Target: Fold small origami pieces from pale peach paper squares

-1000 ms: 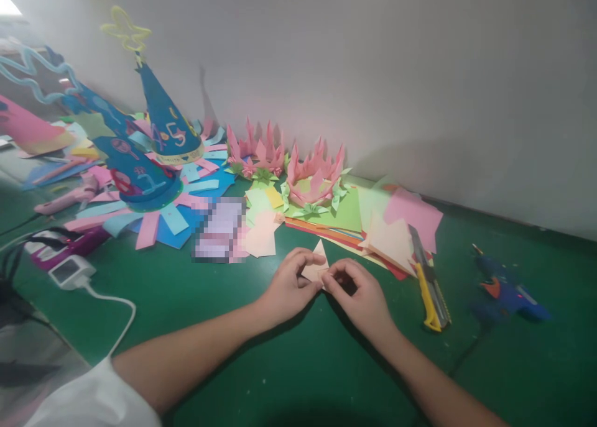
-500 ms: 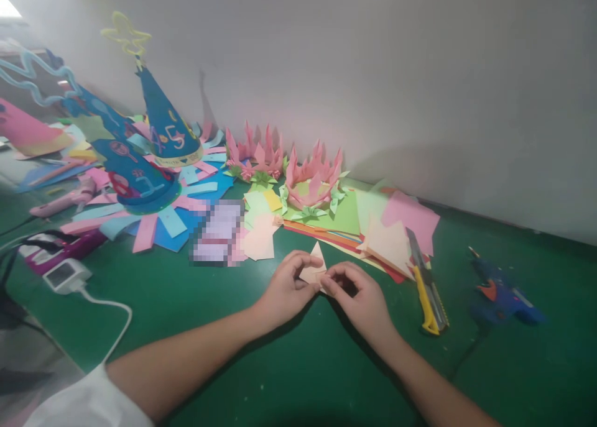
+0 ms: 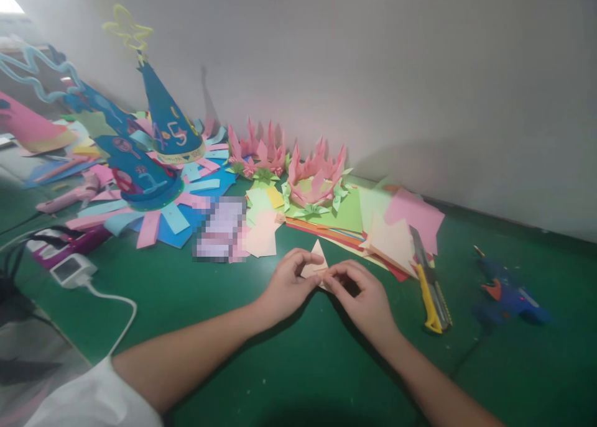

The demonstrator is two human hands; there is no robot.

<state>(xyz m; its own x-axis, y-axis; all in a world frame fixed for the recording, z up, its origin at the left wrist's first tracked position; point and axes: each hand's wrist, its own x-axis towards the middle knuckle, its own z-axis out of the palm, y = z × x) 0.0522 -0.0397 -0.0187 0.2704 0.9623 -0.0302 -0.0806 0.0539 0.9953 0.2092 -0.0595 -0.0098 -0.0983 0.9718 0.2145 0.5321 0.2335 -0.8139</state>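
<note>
A small piece of pale peach paper (image 3: pixel 317 253), folded to a point at the top, is held between both hands just above the green table (image 3: pixel 280 377). My left hand (image 3: pixel 290 285) grips its left side, with the index finger lying across the front and the thumb beneath. At its lower right edge, the thumb and fingertips of my right hand (image 3: pixel 361 289) pinch the paper. My fingers cover the lower part, so its folds there are hidden. Behind the hands lies a stack of coloured paper sheets (image 3: pixel 352 203).
Two pink paper crowns (image 3: pixel 303 184) stand near the wall. Blue cone hats (image 3: pixel 168 116) are at left, beside a blurred-out phone (image 3: pixel 221 228) and a white charger (image 3: pixel 72 271) with its cable. To the right lie a yellow utility knife (image 3: pixel 429 296) and a blue glue gun (image 3: pixel 515 299).
The view has shifted very slightly, so the things on the table sit a little further right. Both hands keep hold of the folded paper, with only a small shift of the fingers.
</note>
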